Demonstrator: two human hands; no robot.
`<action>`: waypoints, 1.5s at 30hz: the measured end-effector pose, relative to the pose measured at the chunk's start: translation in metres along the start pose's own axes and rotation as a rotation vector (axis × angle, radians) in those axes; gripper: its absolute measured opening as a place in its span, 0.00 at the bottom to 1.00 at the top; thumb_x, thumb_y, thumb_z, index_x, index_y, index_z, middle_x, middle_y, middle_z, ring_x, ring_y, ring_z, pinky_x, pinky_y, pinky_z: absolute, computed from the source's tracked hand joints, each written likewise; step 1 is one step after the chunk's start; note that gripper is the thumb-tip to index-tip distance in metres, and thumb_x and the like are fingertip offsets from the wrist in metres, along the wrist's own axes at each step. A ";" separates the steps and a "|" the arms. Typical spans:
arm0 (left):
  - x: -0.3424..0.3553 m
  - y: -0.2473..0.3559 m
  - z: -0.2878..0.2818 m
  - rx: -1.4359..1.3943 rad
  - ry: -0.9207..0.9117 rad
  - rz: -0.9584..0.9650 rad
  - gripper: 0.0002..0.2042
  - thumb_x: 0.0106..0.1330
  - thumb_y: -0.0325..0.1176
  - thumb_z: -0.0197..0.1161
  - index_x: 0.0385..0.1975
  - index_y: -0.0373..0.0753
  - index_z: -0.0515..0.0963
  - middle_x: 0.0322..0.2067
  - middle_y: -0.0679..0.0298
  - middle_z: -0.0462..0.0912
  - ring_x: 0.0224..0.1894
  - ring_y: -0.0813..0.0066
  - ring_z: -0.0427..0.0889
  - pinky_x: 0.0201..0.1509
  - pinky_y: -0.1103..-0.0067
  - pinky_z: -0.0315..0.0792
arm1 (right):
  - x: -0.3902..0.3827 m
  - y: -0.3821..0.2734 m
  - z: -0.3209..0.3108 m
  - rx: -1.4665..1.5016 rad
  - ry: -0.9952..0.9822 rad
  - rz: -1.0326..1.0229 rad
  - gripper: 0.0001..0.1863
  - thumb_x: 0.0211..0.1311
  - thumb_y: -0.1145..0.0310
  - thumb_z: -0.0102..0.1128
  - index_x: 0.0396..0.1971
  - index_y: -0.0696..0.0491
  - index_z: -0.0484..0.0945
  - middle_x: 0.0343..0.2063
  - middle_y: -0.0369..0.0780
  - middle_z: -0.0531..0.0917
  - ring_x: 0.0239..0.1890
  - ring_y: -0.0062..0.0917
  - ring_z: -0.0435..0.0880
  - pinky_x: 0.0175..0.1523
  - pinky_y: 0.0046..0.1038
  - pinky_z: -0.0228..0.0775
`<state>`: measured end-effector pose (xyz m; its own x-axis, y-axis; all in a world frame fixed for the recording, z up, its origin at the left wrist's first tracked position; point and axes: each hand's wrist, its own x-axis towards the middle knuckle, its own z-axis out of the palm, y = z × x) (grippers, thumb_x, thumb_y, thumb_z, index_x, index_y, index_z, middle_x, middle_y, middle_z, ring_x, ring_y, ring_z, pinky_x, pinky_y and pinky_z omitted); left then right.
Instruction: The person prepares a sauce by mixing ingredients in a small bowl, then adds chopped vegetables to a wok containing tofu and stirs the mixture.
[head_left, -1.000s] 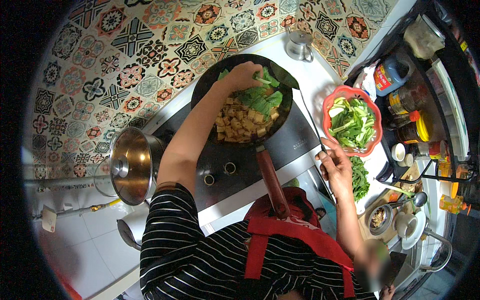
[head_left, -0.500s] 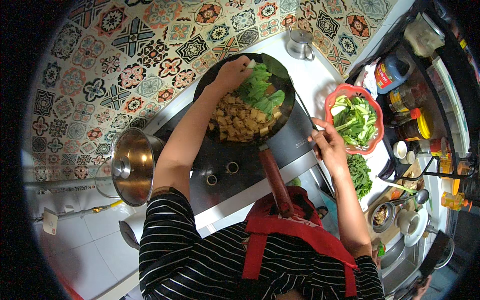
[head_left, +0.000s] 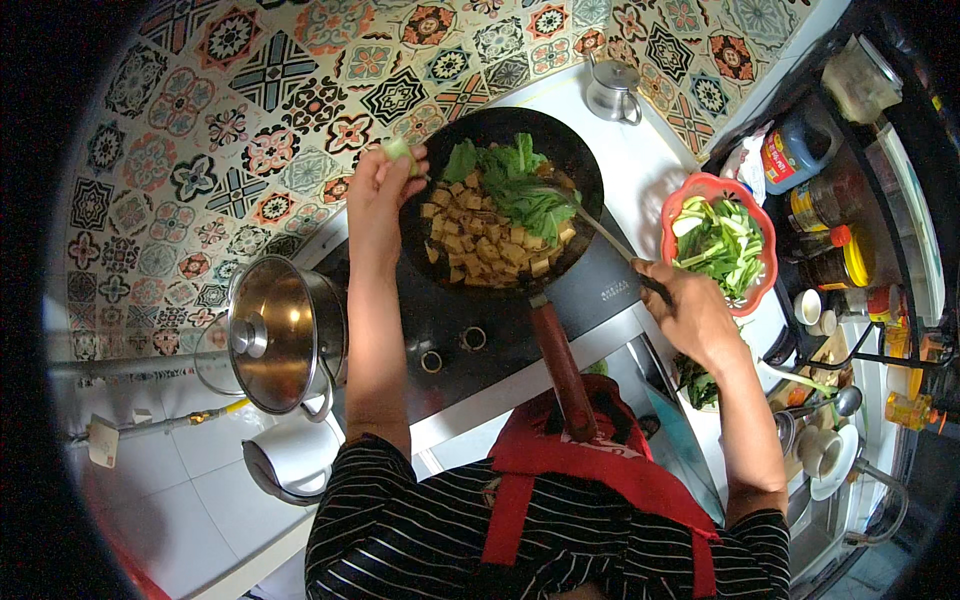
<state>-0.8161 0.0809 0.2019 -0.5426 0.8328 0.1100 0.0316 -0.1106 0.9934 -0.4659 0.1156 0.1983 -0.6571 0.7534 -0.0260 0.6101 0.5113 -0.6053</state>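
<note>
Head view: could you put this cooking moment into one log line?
left hand: holds green vegetable piece at wok rim | right hand: holds spatula in wok | wok: tofu cubes, leafy greens

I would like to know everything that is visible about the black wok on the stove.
The wok is round, deep and black, apparently dark metal, with a long reddish-brown handle pointing toward the person. It sits upright on the dark cooktop. Inside lie tan tofu cubes and green leaves. A long utensil held by the right hand reaches into it. The left hand is beside its left rim.
</note>
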 end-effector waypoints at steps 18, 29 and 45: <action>-0.086 -0.016 -0.055 -0.206 0.211 -0.096 0.02 0.64 0.27 0.54 0.35 0.40 0.71 0.39 0.59 0.79 0.35 0.77 0.79 0.37 0.84 0.73 | -0.015 -0.037 -0.022 0.136 0.122 0.104 0.16 0.59 0.73 0.50 0.49 0.56 0.70 0.38 0.52 0.79 0.38 0.47 0.79 0.47 0.36 0.70; -0.100 -0.027 -0.049 -0.222 0.205 -0.125 0.02 0.65 0.28 0.54 0.35 0.40 0.71 0.39 0.61 0.79 0.36 0.77 0.78 0.38 0.82 0.72 | 0.017 -0.017 0.015 -0.199 -0.016 0.086 0.17 0.57 0.73 0.50 0.48 0.53 0.71 0.34 0.53 0.79 0.31 0.49 0.78 0.36 0.42 0.71; -0.102 -0.039 -0.047 -0.186 0.183 -0.163 0.04 0.66 0.30 0.52 0.38 0.40 0.71 0.41 0.61 0.78 0.37 0.75 0.77 0.41 0.78 0.72 | -0.003 -0.023 0.024 0.112 0.144 -0.056 0.18 0.59 0.70 0.50 0.50 0.53 0.70 0.39 0.50 0.80 0.38 0.48 0.79 0.45 0.40 0.71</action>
<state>-0.8012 -0.0252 0.1501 -0.6709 0.7378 -0.0752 -0.2134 -0.0950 0.9723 -0.4885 0.0919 0.1936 -0.6136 0.7805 0.1197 0.5162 0.5111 -0.6873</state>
